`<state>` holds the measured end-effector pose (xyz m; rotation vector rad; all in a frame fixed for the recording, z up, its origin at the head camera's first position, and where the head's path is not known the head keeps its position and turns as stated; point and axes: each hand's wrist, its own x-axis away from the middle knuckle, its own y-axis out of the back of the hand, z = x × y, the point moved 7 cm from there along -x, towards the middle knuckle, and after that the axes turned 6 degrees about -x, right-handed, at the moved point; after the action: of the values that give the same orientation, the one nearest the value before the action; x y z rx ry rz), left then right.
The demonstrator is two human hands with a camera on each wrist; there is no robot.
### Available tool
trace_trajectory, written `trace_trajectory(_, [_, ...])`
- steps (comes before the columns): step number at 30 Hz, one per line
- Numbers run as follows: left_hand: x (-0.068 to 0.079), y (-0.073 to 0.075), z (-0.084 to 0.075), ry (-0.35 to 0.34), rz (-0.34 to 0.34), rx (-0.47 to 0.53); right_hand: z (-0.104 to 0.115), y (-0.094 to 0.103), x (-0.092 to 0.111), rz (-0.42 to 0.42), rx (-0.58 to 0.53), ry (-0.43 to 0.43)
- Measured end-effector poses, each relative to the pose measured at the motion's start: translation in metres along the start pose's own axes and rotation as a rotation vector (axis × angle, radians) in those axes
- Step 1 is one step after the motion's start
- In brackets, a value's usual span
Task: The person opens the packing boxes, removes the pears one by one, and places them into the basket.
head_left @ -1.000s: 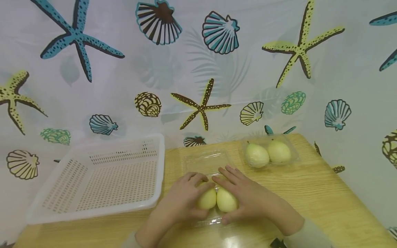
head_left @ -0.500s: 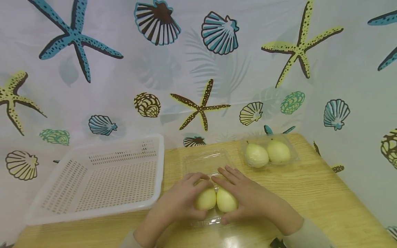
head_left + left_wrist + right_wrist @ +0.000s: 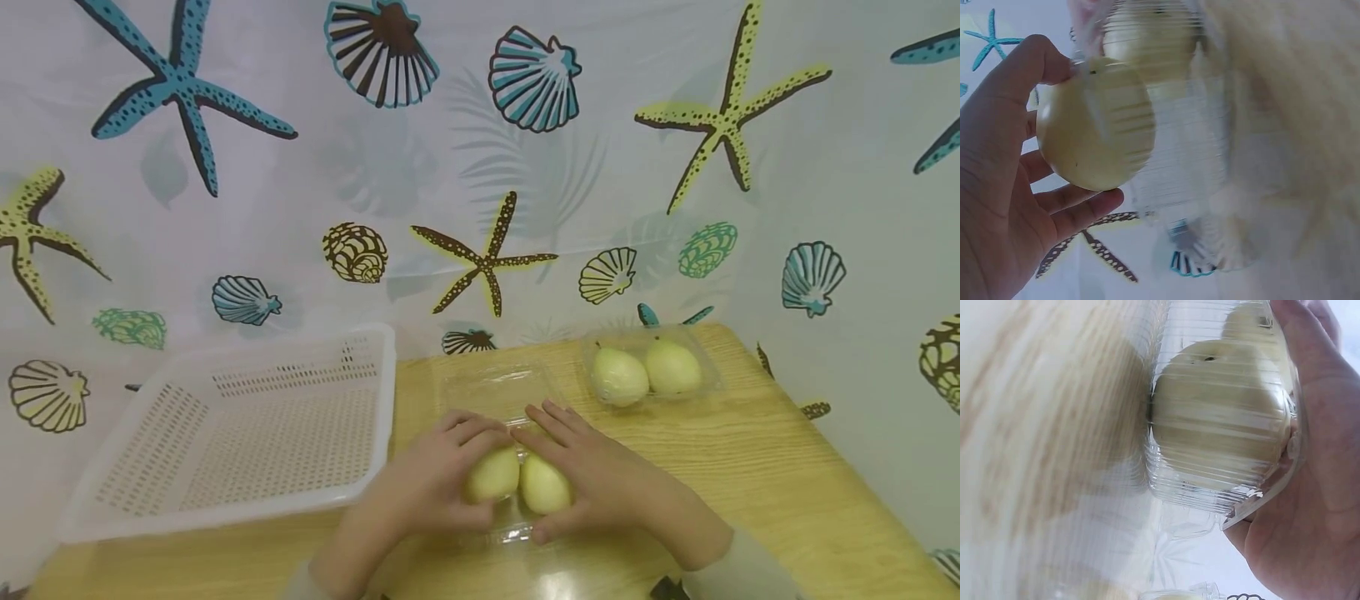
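Two pale yellow pears sit side by side at a clear plastic clamshell container (image 3: 517,533) in the head view. My left hand (image 3: 442,475) curls its thumb and fingers round the left pear (image 3: 492,477). In the left wrist view this pear (image 3: 1094,125) leans at the ribbed wall, partly outside it. My right hand (image 3: 592,475) spans the container's right side, over the right pear (image 3: 545,485). From the right wrist view, that pear (image 3: 1219,412) lies inside the ribbed wall, with the hand (image 3: 1316,475) at the rim. The container's lid (image 3: 495,392) lies folded back.
A white perforated plastic basket (image 3: 285,442) stands at left on the wooden table (image 3: 750,467). At the back right, another clear container (image 3: 712,379) holds two pears (image 3: 647,371). A curtain (image 3: 435,167) printed with shells and starfish hangs behind.
My left hand has shifted slightly left with the left pear, and the gap between the two pears has widened a little. The right hand stays almost in place.
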<state>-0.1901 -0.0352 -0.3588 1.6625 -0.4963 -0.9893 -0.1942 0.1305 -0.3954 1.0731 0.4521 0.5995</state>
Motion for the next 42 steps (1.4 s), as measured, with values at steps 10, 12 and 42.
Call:
trace_trajectory(10, [0.020, 0.034, -0.004, -0.017, -0.131, -0.025, 0.000, -0.003, -0.002, 0.007, 0.001, 0.003])
trace_trajectory(12, [0.025, 0.040, -0.002, -0.017, -0.147, -0.033, -0.001, -0.003, -0.001, 0.004, -0.004, -0.007])
trace_trajectory(42, [0.108, 0.124, 0.085, 0.274, -0.230, -0.223, 0.003, 0.002, -0.001, -0.011, -0.027, 0.027])
